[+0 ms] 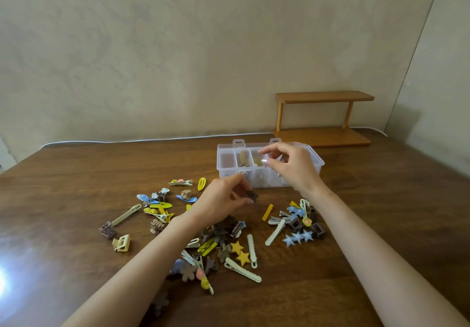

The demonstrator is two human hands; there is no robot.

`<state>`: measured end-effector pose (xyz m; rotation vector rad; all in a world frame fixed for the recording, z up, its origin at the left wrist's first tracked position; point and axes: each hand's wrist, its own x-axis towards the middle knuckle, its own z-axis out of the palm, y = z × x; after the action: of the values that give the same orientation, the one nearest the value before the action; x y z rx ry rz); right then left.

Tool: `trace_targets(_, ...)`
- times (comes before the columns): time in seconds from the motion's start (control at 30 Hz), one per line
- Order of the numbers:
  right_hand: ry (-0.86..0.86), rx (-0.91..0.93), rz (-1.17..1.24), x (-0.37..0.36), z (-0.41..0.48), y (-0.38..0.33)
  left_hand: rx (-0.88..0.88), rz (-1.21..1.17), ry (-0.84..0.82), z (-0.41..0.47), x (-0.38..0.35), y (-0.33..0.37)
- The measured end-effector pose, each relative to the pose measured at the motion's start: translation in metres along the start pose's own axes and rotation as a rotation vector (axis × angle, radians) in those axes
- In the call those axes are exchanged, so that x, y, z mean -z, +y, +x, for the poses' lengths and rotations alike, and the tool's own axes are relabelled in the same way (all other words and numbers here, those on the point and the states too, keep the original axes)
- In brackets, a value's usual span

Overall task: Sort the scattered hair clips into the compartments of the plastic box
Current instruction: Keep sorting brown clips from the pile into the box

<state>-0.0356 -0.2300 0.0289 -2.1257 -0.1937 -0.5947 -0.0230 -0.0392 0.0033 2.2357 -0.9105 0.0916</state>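
One brown clip half-hidden in left hand.

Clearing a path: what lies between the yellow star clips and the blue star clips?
Two long cream clips on the wooden table, in the head view.

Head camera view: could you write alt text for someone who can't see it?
A person's left hand pinches a small dark brown clip above a wooden table strewn with colourful hair clips, while the right hand hovers over a clear compartmented plastic box; whether it holds anything is unclear. A small wooden shelf stands behind the box by the wall.
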Motion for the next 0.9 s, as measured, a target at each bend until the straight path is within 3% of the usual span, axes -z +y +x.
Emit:
trace_targets(0.2,-0.272,-0.078,0.083,-0.008,-0.014,-0.003,0.022,-0.173,0.185,-0.001,0.006,0.002)
trace_targets(0.33,-0.291,-0.093,0.176,-0.013,-0.015,-0.004,-0.022,-0.176,0.236,0.0,0.006,0.001)
trace_targets(0.53,-0.234,-0.095,0.219,-0.016,-0.015,-0.003,-0.079,-0.136,0.259,0.001,0.006,0.0)
trace_targets(0.63,-0.057,-0.092,0.16,-0.013,-0.01,-0.001,-0.057,-0.094,0.308,0.001,0.008,0.0)
trace_targets(0.73,0.1,-0.07,0.035,-0.008,0.003,0.001,0.009,-0.073,0.351,0.002,0.01,-0.003)
trace_targets(0.9,0.128,-0.048,-0.277,-0.011,0.03,0.004,0.091,-0.04,0.272,0.001,0.018,-0.005)
